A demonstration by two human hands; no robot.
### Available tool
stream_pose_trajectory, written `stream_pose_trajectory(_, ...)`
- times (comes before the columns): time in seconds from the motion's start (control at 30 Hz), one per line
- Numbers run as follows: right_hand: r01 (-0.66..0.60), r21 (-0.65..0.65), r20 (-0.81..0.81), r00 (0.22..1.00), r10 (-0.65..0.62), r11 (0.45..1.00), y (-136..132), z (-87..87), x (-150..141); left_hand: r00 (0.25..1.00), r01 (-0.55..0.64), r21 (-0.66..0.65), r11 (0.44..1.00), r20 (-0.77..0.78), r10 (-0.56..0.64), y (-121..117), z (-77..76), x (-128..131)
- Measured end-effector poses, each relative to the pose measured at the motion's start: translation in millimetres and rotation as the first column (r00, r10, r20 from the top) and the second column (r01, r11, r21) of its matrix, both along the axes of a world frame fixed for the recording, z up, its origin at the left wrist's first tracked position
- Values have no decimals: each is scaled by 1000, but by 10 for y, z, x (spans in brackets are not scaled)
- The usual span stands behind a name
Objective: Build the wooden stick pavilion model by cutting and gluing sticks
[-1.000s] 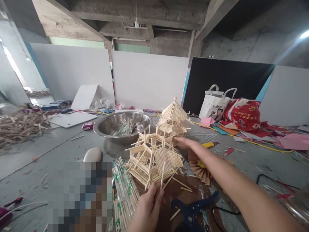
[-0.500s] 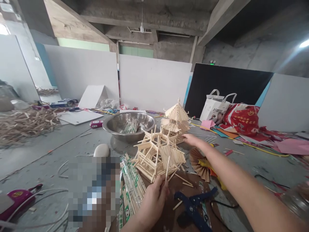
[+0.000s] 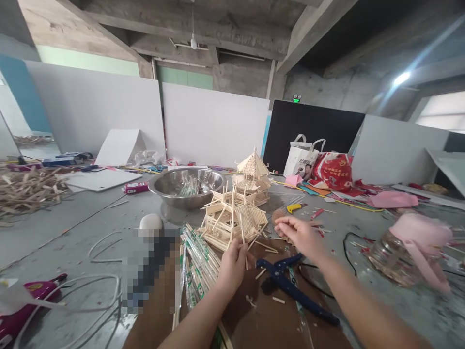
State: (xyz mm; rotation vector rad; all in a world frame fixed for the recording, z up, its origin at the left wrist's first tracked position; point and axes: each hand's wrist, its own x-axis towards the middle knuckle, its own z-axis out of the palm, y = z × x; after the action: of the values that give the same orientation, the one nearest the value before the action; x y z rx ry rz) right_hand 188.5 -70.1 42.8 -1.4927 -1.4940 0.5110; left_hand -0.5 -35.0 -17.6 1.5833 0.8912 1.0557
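Well, the pale stick model [image 3: 250,220] sits in the middle, on the near side of a taller roofed stick tower [image 3: 253,165]. At its front edge, the left hand [image 3: 234,264] has its fingers curled together; whether they grip a stick, I cannot tell. Off to the model's right, the right hand [image 3: 301,237] is raised beside brown folded paper [image 3: 278,216], thumb and fingertips drawn close (slightly blurred, so I cannot tell if anything is pinched). Bagged sticks [image 3: 201,264] lie left of the left forearm, and a blue cutter [image 3: 280,276] rests between the two arms on a brown sheet [image 3: 254,325].
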Motion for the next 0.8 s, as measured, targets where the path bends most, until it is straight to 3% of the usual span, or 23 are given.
stream_pose_trajectory(0.13,-5,13,114,994,4,1000,-292,-226,-226,1000,9,26,1000,-4,-9,17,21,-21)
stream_pose_trajectory(0.37,44,93,317,946,-71,995,-279,-547,-243,999,-25,27,999,-21,25,72,13,-30)
stream_pose_trajectory(0.6,72,-66,461,887,-34,995,-356,-499,-176,1000,-8,-10,1000,2,8,95,-34,-20)
stream_pose_trajectory(0.8,118,-213,603,797,35,970,-453,-418,-102,999,-30,-88,996,33,33,79,26,7)
